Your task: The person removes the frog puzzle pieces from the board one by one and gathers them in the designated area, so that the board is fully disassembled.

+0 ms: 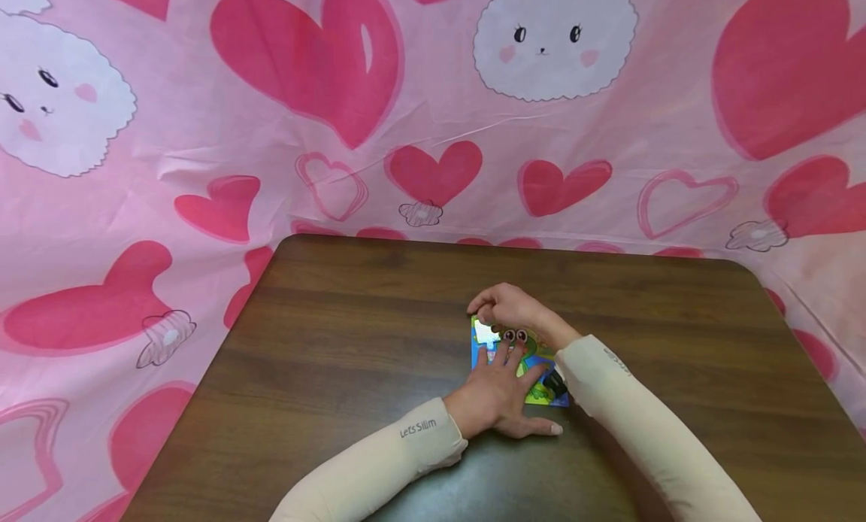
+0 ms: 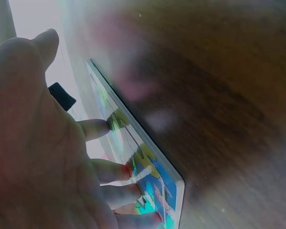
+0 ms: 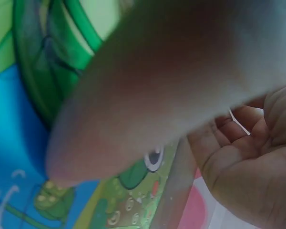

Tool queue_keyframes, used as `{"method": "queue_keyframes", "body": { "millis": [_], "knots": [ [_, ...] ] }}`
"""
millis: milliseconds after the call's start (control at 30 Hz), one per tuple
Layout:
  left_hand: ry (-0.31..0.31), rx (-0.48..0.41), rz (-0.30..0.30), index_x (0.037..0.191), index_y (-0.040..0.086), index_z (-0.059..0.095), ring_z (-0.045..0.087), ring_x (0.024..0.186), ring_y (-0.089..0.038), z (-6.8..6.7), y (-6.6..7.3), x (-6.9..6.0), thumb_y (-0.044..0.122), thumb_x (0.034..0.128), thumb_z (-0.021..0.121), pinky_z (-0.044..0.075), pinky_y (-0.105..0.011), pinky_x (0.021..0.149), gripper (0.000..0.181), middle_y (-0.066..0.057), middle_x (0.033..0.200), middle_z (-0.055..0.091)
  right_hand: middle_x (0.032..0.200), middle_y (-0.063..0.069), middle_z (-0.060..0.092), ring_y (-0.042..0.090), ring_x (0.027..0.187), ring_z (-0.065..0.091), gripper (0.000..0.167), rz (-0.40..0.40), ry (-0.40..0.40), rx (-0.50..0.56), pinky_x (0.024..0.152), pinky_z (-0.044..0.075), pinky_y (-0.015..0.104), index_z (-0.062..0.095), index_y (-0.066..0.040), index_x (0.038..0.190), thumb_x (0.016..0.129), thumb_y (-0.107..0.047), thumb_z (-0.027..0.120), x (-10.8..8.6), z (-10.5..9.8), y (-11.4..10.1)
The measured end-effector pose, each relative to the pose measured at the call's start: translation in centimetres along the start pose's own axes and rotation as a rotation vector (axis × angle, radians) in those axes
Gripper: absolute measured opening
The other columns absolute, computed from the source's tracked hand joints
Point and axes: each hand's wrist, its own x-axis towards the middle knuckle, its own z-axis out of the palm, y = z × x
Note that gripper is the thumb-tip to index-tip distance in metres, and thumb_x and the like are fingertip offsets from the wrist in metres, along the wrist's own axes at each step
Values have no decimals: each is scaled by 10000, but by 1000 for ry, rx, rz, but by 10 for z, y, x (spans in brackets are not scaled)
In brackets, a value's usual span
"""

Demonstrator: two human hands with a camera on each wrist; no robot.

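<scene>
A colourful flat picture board [image 1: 537, 395] with a big-eyed green cartoon lies on the table; it looks like a jigsaw puzzle. Near its far left corner is a bright white patch [image 1: 485, 332] with a jigsaw-like outline. My left hand [image 1: 497, 394] rests on the near part of the board, fingers spread and fingertips touching the picture, thumb out over the table. Over the far left corner, my right hand [image 1: 510, 305] has bent fingers. The right wrist view shows its curled fingers [image 3: 229, 143], but whether they pinch anything is hidden. A blurred finger crosses that view.
The brown wooden table [image 1: 325, 341] extends around the board on all sides. Behind and to the left hangs a pink cloth [image 1: 433, 101] with hearts. A small black device [image 1: 555, 383] sits at the right wrist, close over the board's right edge.
</scene>
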Motion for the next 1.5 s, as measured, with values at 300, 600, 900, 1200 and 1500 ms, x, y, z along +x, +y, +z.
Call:
{"method": "queue_keyframes", "body": {
  "millis": [300,600,900,1200,1500],
  "knots": [
    [-7,-18,10,1601,461,150,84,1594,-262,-1,-1,-1,932,808,345,203,-551,1242,942,-11,1723,65,867,50,645,159,664,487,209,13,-29,70,665,448,291,710,-27,1175,996,-60,608,-1,0,7],
    [-20,-1,11,1597,444,197,86,1592,-286,4,1,2,942,797,341,220,-555,1237,954,-33,1719,87,871,37,583,170,692,476,272,30,-16,256,642,480,301,680,-8,1254,1016,-102,589,-5,-10,26],
    [15,0,46,1574,435,291,188,1568,-300,0,-2,4,916,819,361,297,-561,1194,898,-39,1695,193,990,21,631,184,830,527,339,56,58,284,735,580,324,645,-6,1318,1022,-165,599,-22,-39,42],
    [4,-69,55,1566,438,320,197,1568,-301,-4,-6,4,891,830,404,300,-556,1196,868,-30,1698,204,1090,-13,652,183,879,570,396,82,122,314,816,589,350,607,3,1353,1028,-222,595,-44,-68,66],
    [17,-100,75,1544,439,377,255,1549,-290,-7,-10,5,851,853,439,347,-531,1178,806,-25,1679,268,1421,140,539,222,1103,507,484,128,141,310,859,556,312,551,-25,1425,1035,-309,586,-67,-89,88]
  ]
}}
